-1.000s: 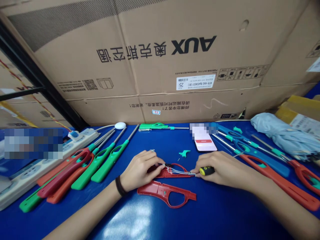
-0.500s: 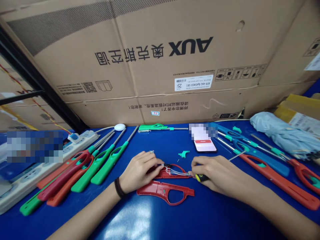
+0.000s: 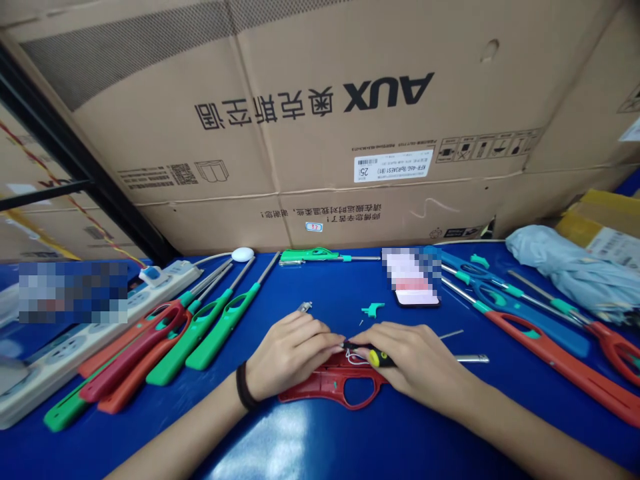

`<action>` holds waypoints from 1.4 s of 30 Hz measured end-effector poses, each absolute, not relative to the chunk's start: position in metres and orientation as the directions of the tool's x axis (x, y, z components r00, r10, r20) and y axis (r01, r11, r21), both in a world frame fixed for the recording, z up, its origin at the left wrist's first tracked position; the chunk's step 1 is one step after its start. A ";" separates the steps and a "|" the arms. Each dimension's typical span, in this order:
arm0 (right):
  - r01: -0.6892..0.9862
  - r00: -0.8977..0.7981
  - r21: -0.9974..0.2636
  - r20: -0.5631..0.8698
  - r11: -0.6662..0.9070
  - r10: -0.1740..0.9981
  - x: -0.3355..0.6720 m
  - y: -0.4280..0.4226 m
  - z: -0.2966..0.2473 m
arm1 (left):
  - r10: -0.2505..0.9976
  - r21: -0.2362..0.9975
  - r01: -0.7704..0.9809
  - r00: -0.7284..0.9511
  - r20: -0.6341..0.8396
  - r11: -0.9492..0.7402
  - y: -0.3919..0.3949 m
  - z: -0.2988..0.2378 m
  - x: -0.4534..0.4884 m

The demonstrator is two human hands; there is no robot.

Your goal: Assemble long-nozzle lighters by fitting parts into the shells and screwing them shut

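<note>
My left hand (image 3: 295, 350) pinches a small black part (image 3: 351, 345) with white wires (image 3: 356, 359) at the upper red lighter half. Meeting it there, my right hand (image 3: 417, 353) has its fingertips at the same part and keeps a yellow-and-black screwdriver (image 3: 383, 360) in its grasp. The shaft sticks out beyond the knuckles. In front lies the other red lighter shell half (image 3: 320, 385), with its looped trigger guard. Both hands cover most of the upper half. A metal tube (image 3: 473, 359) shows right of my right hand.
Behind my hands lie a green trigger (image 3: 373, 309), a small metal piece (image 3: 305, 307) and a phone (image 3: 417, 297). Assembled lighters (image 3: 220, 333) flank both sides. A power strip (image 3: 75, 343) runs along the left; a cardboard box (image 3: 310, 160) stands behind.
My right hand has moved left from the wires' far end to the black part beside my left fingertips, still holding the screwdriver. The metal tube now shows to its right.
</note>
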State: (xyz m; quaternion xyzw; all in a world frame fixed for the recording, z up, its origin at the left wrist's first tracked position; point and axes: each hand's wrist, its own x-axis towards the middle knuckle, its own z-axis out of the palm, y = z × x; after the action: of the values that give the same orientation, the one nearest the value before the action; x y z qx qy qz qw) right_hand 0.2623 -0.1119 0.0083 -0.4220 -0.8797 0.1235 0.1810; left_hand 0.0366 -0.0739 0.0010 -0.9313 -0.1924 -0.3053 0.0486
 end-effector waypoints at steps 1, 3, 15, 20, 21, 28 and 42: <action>0.701 -0.573 -0.377 0.207 0.605 0.793 0.262 -0.112 0.008 | 0.337 0.034 0.391 0.741 0.581 -0.920 -0.075 0.000 0.036; 0.706 -0.567 -0.377 0.206 0.599 0.798 0.263 -0.112 0.008 | 0.375 0.087 0.399 0.735 0.565 -0.913 -0.075 0.000 0.035; 0.740 -0.526 -0.409 0.143 0.534 0.839 0.265 -0.113 0.009 | 0.624 0.417 0.493 0.730 0.279 -0.763 -0.020 0.015 0.109; 0.730 -0.526 -0.413 0.168 0.544 0.833 0.266 -0.113 0.008 | 0.645 0.453 0.502 0.723 0.248 -0.737 0.004 0.007 0.115; 0.729 -0.526 -0.414 0.172 0.546 0.833 0.266 -0.113 0.008 | 0.660 0.472 0.507 0.709 0.247 -0.721 0.008 0.007 0.110; 0.727 -0.522 -0.399 0.206 0.558 0.827 0.264 -0.113 0.010 | 0.795 0.679 0.482 0.548 0.260 -0.554 -0.002 0.006 0.051; 0.719 -0.532 -0.396 0.215 0.571 0.819 0.266 -0.112 0.009 | 0.830 0.825 0.320 0.481 0.281 -0.465 -0.055 0.003 0.054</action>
State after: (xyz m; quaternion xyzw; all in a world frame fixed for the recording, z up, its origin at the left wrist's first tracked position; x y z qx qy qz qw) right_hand 0.2660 -0.1123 0.0088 -0.4441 -0.8656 0.1305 0.1911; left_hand 0.0536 -0.0551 0.0034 -0.7804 -0.3685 -0.3515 -0.3628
